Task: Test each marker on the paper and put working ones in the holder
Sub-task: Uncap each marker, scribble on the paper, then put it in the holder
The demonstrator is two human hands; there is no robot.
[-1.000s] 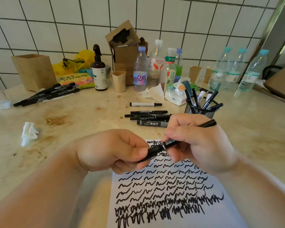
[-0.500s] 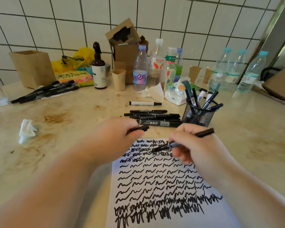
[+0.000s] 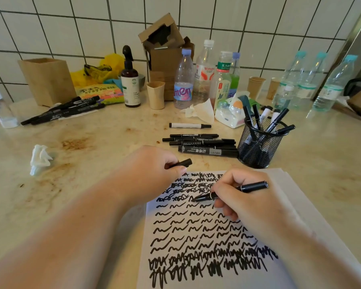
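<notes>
Right hand (image 3: 244, 197) pinches the marker (image 3: 229, 191), tip on the paper (image 3: 296, 205); left hand (image 3: 152, 174) grips the cap (image 3: 180, 163); one light, short squiggle will do

You have one black marker (image 3: 229, 191) uncapped in your right hand (image 3: 244, 197) and one black cap (image 3: 180, 163) in your left hand (image 3: 152, 174); five markers (image 3: 200, 142) lie in a row beside the one black wire-mesh holder (image 3: 258, 144), four black and one white-barrelled (image 3: 189, 126); the holder carries about six markers, though they overlap; a further black bunch (image 3: 61, 111) lies far left, perhaps four, too tangled to count; you have one sheet of white scribbled paper (image 3: 206, 236), seven or so clear plastic bottles (image 3: 182, 80), three paper cups (image 3: 155, 94), and one brown spray bottle (image 3: 130, 80).
</notes>
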